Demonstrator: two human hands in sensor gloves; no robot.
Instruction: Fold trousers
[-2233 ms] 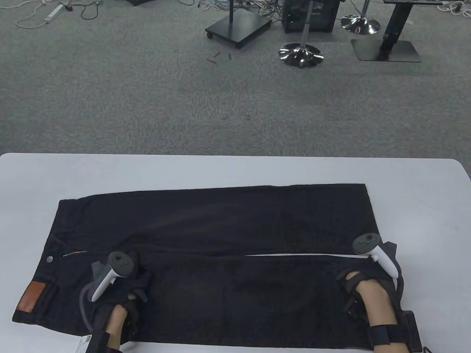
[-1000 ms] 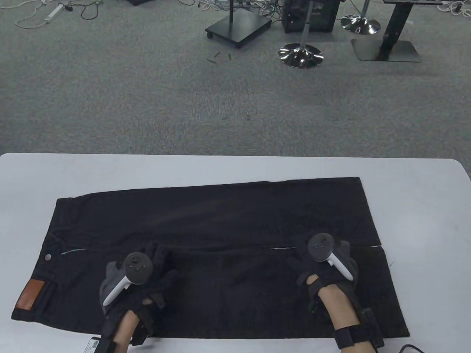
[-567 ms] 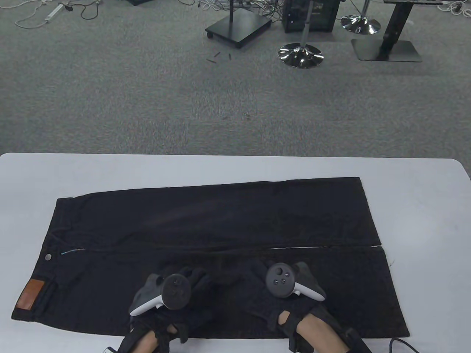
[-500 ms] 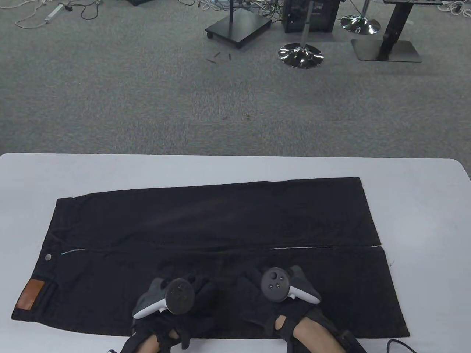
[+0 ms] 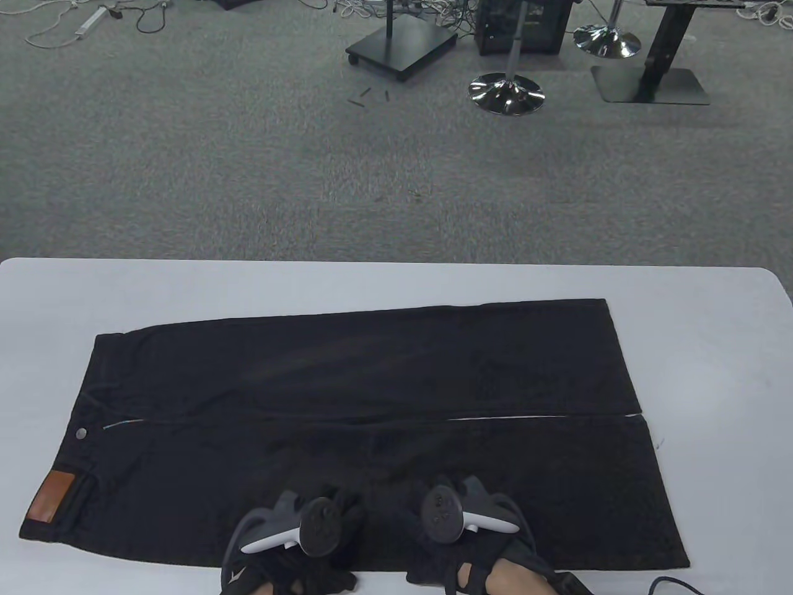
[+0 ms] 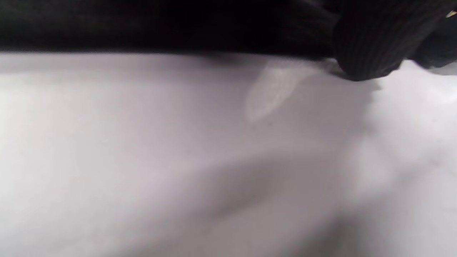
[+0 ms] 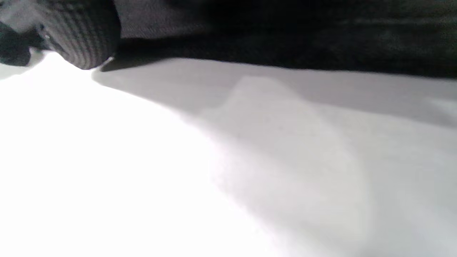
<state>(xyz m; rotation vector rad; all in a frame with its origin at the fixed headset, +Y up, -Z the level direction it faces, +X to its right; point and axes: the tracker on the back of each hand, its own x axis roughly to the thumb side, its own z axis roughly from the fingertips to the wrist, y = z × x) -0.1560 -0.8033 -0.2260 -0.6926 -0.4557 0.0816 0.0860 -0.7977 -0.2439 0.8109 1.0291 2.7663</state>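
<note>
Black trousers (image 5: 372, 384) lie flat on the white table (image 5: 396, 282), waistband at the left with a brown leather patch (image 5: 51, 493), both legs running right, side by side. My left hand (image 5: 344, 517) and right hand (image 5: 412, 527) are close together at the middle of the near leg's near edge, fingers over the cloth. In the left wrist view a gloved fingertip (image 6: 367, 53) touches the table right at the cloth's edge (image 6: 160, 25). The right wrist view shows the same: a fingertip (image 7: 82, 39) at the cloth's edge (image 7: 285, 32). The cloth lies flat; whether either hand grips it is hidden.
White table shows on all sides of the trousers, widest at the right (image 5: 718, 372) and far side. A dark cable (image 5: 675, 582) lies at the near right edge. Beyond the table is grey carpet with stands and stool bases (image 5: 505, 93).
Both hands slid from apart on the near leg toward its middle, then drew back to the near edge. The trousers stayed flat after a small early shift away from me.
</note>
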